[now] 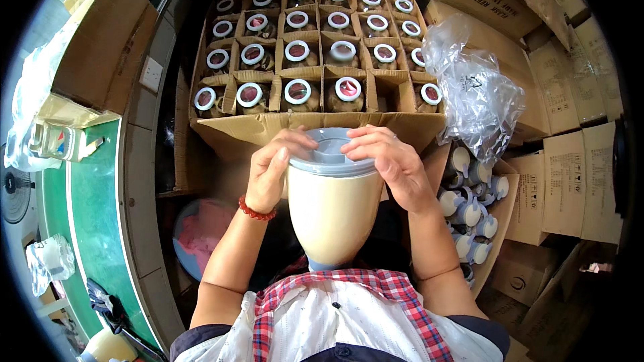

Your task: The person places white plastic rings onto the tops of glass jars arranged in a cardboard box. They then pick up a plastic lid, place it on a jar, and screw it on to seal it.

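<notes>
A cream-coloured jar (333, 211) stands upright close to my chest, wide at the top and narrowing to a grey base. On its mouth sits a round grey lid (330, 151). My left hand (272, 167), with a red bead bracelet at the wrist, curls its fingers over the lid's left rim. From the other side, my right hand (394, 164) bends its fingers over the right rim. Both hands are closed about the lid, and their fingertips rest on its top. Just beyond them is an open cardboard carton (282, 123) with dividers, holding rows of white-ringed jars.
At the right, crumpled clear plastic (473, 87) lies above a box of grey-and-white lidded parts (469, 211). Stacked cartons (563, 181) line the right side. A green table (100, 208) runs along the left, and a blue tub (180, 231) with pink cloth sits below.
</notes>
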Demonstrator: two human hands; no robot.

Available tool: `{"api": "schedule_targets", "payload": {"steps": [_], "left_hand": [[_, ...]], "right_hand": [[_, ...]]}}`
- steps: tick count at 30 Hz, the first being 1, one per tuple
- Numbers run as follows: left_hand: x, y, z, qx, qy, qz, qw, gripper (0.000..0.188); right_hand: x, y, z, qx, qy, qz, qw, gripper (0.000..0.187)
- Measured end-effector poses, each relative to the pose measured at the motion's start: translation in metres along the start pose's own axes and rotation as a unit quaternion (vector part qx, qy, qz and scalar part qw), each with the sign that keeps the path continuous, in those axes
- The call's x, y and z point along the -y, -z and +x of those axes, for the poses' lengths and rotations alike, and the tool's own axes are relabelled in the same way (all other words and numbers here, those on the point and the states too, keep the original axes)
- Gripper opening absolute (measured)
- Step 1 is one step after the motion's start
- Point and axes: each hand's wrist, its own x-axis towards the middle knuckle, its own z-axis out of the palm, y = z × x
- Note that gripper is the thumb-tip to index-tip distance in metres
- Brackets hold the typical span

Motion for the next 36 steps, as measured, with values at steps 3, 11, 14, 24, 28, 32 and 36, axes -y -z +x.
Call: {"api": "schedule_targets", "payload": {"steps": [3,11,14,24,28,32,36], "left_hand": [[-0.003,-0.004,-0.001,-0.015,0.011,0.021,1.000,0.030],[-0.052,-0.018,0.011,0.051,0.010,0.229,0.972,0.022],[-0.039,0.000,0.011,0.059,0.061,0.104,0.991,0.031],[-0.078,-0.069,0.012,0.061,-0.039,0.477,0.876,0.012],[-0.063,-0.039,0.010,0.088,-0.066,0.344,0.933,0.021],[-0.027,0.006,-0.005,0.043,-0.034,0.125,0.991,0.035],[0.001,0.011,0.002,-0.018,0.083,-0.093,0.992,0.039]], "right_hand": [[-0.017,0.000,-0.009,-0.029,-0.021,0.058,0.998,0.037],[-0.030,-0.003,-0.012,-0.074,-0.115,0.185,0.973,0.033],[0.009,-0.002,0.003,-0.031,-0.095,-0.050,0.994,0.029],[-0.073,0.003,-0.020,-0.041,-0.016,0.303,0.952,0.053],[-0.034,0.003,-0.017,-0.024,-0.041,0.156,0.987,0.057],[0.006,-0.009,0.002,-0.011,-0.066,0.001,0.998,0.035],[0.044,-0.014,0.012,-0.009,-0.029,-0.218,0.976,0.025]]}}
